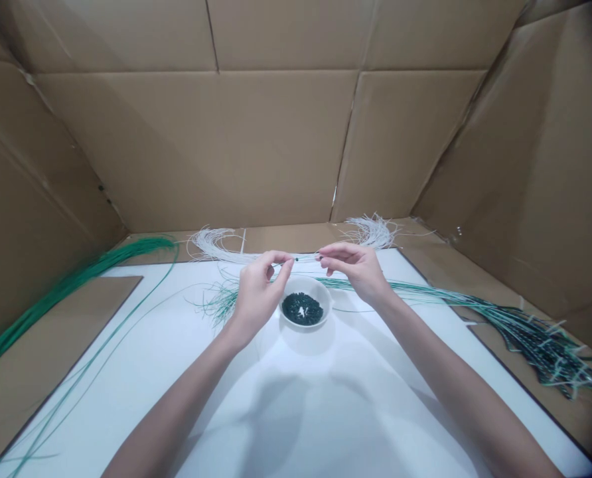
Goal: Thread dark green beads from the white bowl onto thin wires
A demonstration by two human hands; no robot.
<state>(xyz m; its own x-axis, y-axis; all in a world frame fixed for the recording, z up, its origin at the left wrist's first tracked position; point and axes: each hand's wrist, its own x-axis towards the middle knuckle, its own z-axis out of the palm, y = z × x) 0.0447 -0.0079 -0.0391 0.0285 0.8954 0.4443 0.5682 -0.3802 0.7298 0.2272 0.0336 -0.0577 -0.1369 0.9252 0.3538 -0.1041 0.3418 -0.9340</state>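
Observation:
My left hand and my right hand are raised just above a small white bowl that holds several dark green beads. Each hand pinches one thin pale cord that runs between the fingertips. A single dark green bead sits on the cord between the two hands. Both hands have their fingers closed in a pinch.
A white sheet covers the table inside cardboard walls. A bundle of white cords lies at the back. Green cords trail along the left. Beaded green strands are piled at the right.

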